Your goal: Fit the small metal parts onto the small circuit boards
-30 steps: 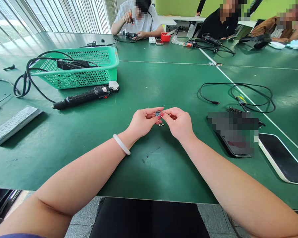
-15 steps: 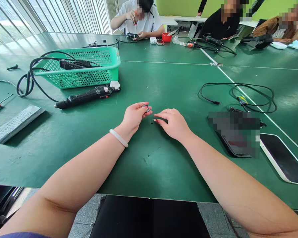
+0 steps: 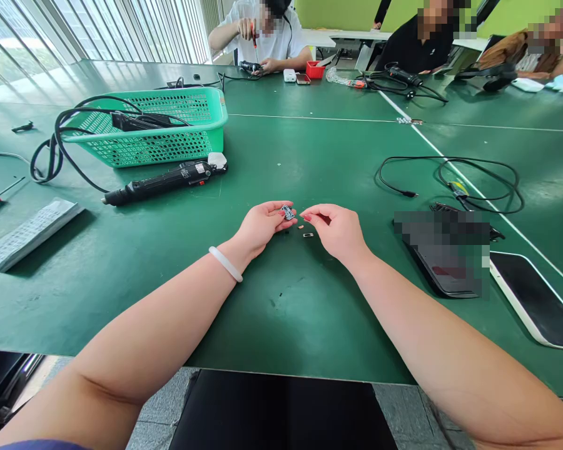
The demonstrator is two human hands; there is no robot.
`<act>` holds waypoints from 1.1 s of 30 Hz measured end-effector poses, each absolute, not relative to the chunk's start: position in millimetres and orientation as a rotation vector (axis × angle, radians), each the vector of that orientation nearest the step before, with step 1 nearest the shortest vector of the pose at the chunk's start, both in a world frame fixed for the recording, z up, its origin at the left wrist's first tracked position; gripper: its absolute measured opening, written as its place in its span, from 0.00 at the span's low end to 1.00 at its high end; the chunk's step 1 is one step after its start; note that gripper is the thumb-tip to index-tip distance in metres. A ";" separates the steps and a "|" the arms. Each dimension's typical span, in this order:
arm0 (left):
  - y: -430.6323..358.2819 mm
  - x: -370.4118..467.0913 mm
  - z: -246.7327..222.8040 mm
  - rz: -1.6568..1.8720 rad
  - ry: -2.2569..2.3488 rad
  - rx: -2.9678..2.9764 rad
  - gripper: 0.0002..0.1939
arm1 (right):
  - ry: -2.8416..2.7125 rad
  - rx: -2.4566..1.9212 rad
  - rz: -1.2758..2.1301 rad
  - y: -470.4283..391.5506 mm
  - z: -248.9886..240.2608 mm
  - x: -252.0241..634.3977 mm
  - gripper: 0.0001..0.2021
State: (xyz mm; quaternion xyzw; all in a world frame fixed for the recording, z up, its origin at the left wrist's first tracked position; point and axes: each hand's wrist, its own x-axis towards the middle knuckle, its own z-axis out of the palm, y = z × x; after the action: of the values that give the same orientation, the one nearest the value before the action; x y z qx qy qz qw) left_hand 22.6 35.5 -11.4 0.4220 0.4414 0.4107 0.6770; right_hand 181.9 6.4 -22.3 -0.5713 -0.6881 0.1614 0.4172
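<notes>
My left hand [image 3: 263,226] holds a small metallic part [image 3: 288,213] between thumb and fingers, over the green table [image 3: 281,325]. Just right of it, my right hand [image 3: 335,230] has its thumb and index finger pinched together, pointing at the part but apart from it. Whatever sits between those fingertips is too small to make out. A small rectangular piece [image 3: 308,235] lies on the table below the right fingertips, and a tiny copper-coloured piece [image 3: 301,227] is beside it.
A green basket [image 3: 154,147] with cables and a black electric screwdriver [image 3: 164,182] are at the left, near a paper-covered block [image 3: 30,234]. At the right lie a cable [image 3: 478,161], a dark blurred object [image 3: 441,256] and a phone [image 3: 539,297]. People sit across the table.
My left hand has moved slightly right and down, tilting the metallic part into fuller view. The right hand has shifted right and its fingers have closed. The small rectangular piece now shows on the table.
</notes>
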 end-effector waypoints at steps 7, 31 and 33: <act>30.0 24.7 -10.5 0.854 0.885 0.999 0.08 | -1.620 -1.360 0.331 -3.0 -18.4 176.7 0.08; 27.2 23.9 -10.1 0.851 0.786 0.992 0.10 | -1.820 -1.310 -0.070 -6.3 -12.3 175.0 0.13; 26.8 24.1 -8.9 0.861 0.796 0.980 0.10 | -1.822 -1.322 -0.035 -6.8 -11.3 174.7 0.14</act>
State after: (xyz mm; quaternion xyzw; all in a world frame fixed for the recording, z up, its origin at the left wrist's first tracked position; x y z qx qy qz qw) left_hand 24.1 26.8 -8.9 0.4437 0.3602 0.3897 0.7222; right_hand 174.7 -6.8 -11.3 -0.5299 -0.7305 -0.0139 0.4306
